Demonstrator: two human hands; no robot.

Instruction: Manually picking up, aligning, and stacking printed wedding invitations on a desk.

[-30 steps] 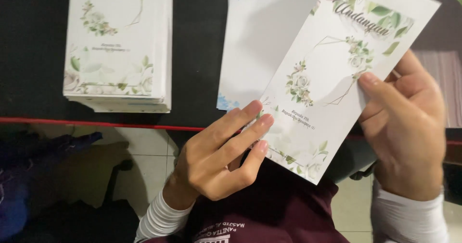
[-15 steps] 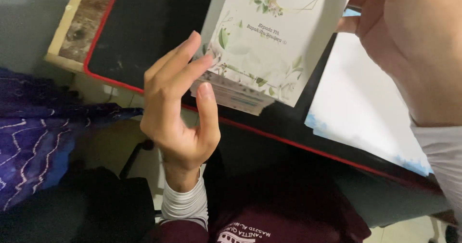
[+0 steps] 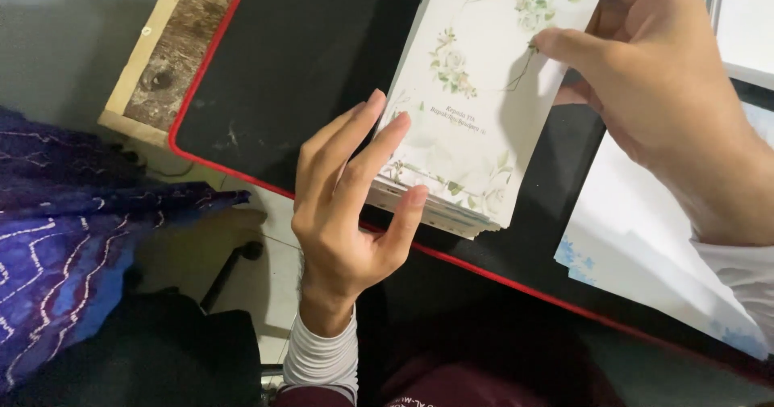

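Left hand point(image 3: 343, 213) half-curled at the near left corner of a stack of floral cards point(image 3: 476, 117): fingertips rest on the top card, the thumb presses the stack's lower edge. Right hand point(image 3: 669, 109) comes in from the right, thumb laid on the face of the top card, fingers hidden behind the stack, so it grips the cards at their right edge. The stack is white with green leaves and pale flowers and a thin geometric frame; its layered edges show along the bottom. It sits over a black mat with a red border point(image 3: 298, 60), tilted. Loose white sheets with blue corners point(image 3: 645, 254) lie to the right on the mat. A worn wooden table edge point(image 3: 157, 60) shows beyond the mat. Purple patterned fabric point(image 3: 72, 230) lies at far left. No containers in view.
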